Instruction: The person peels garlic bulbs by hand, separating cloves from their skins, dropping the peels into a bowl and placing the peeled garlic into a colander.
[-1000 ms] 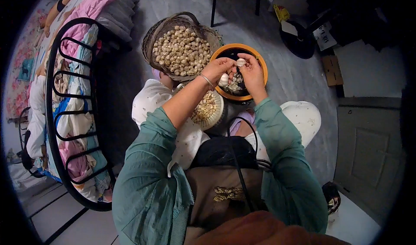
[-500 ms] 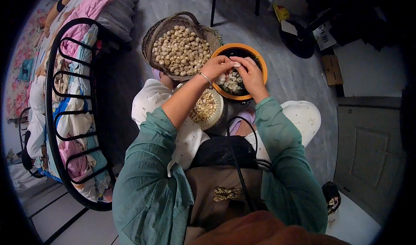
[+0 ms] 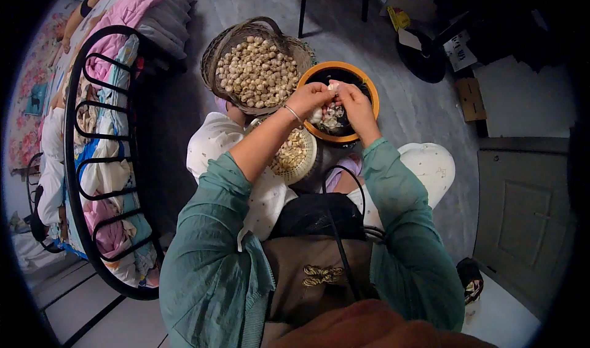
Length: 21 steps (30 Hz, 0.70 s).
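Over an orange-rimmed basin [image 3: 375, 105], my left hand [image 3: 308, 98] and my right hand [image 3: 358, 109] meet at the fingertips. Both pinch a small pale garlic clove [image 3: 332, 88] between them. A whitish garlic bulb [image 3: 316, 115] shows below my left fingers, seemingly tucked in that palm. Papery garlic skins [image 3: 332, 123] lie in the basin's dark inside. Left of it stands a wicker basket [image 3: 211, 62] heaped with whole garlic bulbs [image 3: 257, 71]. Nearer my lap, a pale plastic basket [image 3: 311, 157] holds peeled cloves [image 3: 290, 154], partly hidden by my left forearm.
A black metal bed frame [image 3: 74, 157] with piled bedding [image 3: 110, 163] runs along the left, and another person's arm [image 3: 77, 25] rests on the bed. Chair legs [image 3: 303, 7] stand ahead. At right are a cardboard box [image 3: 471, 99] and a grey cabinet door [image 3: 522, 206].
My fingers have shifted slightly, with the fingertips turned more upward around the clove. The whitish bulb under my left hand now shows more clearly. The baskets and basin have stayed put.
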Tool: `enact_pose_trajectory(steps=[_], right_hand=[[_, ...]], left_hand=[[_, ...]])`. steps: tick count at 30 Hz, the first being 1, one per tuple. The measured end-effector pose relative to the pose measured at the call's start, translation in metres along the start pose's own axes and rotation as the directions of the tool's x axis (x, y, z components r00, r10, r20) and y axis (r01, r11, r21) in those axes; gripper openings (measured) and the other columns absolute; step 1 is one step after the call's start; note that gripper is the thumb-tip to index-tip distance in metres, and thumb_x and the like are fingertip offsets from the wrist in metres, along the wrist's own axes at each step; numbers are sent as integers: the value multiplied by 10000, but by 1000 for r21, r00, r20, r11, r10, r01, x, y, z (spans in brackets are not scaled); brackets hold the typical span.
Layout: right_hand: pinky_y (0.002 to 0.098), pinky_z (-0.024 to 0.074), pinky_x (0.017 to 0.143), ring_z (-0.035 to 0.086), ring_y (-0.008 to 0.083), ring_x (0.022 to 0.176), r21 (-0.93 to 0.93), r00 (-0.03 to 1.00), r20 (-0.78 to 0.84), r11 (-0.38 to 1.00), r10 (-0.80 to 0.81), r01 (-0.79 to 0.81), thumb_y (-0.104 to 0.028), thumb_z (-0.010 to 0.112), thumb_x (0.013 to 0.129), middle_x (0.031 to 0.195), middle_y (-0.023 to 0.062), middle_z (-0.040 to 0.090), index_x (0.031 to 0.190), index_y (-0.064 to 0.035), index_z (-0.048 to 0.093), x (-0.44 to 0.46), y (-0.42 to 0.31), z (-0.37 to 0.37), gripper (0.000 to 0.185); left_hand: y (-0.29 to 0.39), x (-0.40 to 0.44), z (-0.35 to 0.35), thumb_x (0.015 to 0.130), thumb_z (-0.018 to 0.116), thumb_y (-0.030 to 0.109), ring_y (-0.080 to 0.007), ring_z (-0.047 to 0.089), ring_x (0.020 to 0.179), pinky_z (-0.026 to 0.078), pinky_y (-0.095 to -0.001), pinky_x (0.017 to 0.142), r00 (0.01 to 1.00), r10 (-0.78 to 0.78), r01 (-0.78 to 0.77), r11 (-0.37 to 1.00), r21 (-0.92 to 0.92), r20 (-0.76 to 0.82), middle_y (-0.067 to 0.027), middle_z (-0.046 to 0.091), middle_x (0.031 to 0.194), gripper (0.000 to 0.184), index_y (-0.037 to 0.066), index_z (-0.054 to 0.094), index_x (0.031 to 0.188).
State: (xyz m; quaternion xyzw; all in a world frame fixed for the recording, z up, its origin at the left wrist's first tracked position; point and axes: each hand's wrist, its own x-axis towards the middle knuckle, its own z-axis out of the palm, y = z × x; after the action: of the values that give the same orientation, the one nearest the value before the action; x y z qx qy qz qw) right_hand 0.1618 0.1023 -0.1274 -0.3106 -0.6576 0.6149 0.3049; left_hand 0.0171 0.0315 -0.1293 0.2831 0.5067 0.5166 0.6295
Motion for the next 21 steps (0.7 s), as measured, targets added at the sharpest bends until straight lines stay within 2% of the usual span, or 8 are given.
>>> enact_pose_trajectory(steps=[1, 7, 11, 13, 14, 16, 20, 21], right_hand=[[254, 466, 676, 572, 122, 761, -67, 998, -13, 996, -63, 62, -156, 545, 893, 898, 49, 595, 1076, -12, 611, 0, -1, 2, 241], [270, 468, 691, 584, 151, 775, -189, 990, -4, 972, -142, 139, -163, 558, 886, 901, 82, 584, 1053, -9, 614, 1, 2, -2, 234], [274, 465, 691, 587, 158, 780, -192, 988, -22, 970, -153, 146, -174, 567, 880, 880, 74, 588, 991, -1, 592, -2, -2, 1, 207], [291, 457, 690, 586, 171, 782, -161, 998, 55, 987, 40, -30, -204, 531, 903, 844, 82, 590, 918, -2, 535, 0, 5, -1, 203], [291, 457, 690, 586, 171, 782, -160, 998, 55, 987, 40, -30, -204, 531, 903, 844, 82, 590, 918, -2, 535, -1, 4, -2, 203], [247, 443, 689, 550, 98, 756, -342, 993, 109, 936, -51, 86, -189, 458, 946, 787, 21, 579, 870, -20, 490, -1, 2, -3, 188], [255, 442, 683, 540, 91, 742, -319, 992, 111, 944, -56, 89, -223, 416, 963, 783, 20, 567, 886, -31, 494, -2, 5, -4, 222], [285, 440, 671, 546, 121, 738, -206, 992, 115, 976, -47, 70, -241, 414, 960, 771, 45, 554, 886, -26, 487, -2, 6, -3, 239]], left_hand=[[-1, 1, -1, 869, 598, 252, -107, 537, 535, 458, -244, 463, 1000, 6, -6, 1000, -18, 0, -18, 551, 662, 189, 75, 543, 834], [7, -5, 4, 897, 549, 302, -111, 529, 527, 458, -243, 464, 999, -17, 20, 994, -111, 30, -17, 539, 656, 229, 80, 542, 841], [0, 0, 1, 912, 526, 306, -110, 523, 524, 458, -242, 467, 1000, -4, 5, 999, -50, 19, -14, 533, 653, 234, 81, 543, 850], [-1, 0, 1, 921, 509, 308, -107, 517, 521, 455, -239, 469, 999, 30, -29, 998, -47, 27, -10, 529, 651, 239, 81, 543, 855], [-2, 0, 1, 921, 509, 308, -107, 517, 521, 455, -239, 469, 999, 30, -29, 998, -47, 27, -10, 529, 651, 239, 81, 543, 855], [-2, -1, 1, 925, 500, 309, -103, 511, 517, 453, -237, 472, 998, 41, -39, 998, -48, 48, -7, 522, 647, 245, 80, 537, 850], [3, -4, 4, 928, 495, 310, -103, 507, 515, 453, -236, 477, 997, 31, -27, 999, -46, 77, -4, 514, 643, 249, 79, 528, 840], [4, -4, 3, 931, 488, 309, -104, 507, 515, 454, -237, 479, 994, 49, -46, 998, -32, 99, -3, 510, 642, 250, 78, 523, 841]])
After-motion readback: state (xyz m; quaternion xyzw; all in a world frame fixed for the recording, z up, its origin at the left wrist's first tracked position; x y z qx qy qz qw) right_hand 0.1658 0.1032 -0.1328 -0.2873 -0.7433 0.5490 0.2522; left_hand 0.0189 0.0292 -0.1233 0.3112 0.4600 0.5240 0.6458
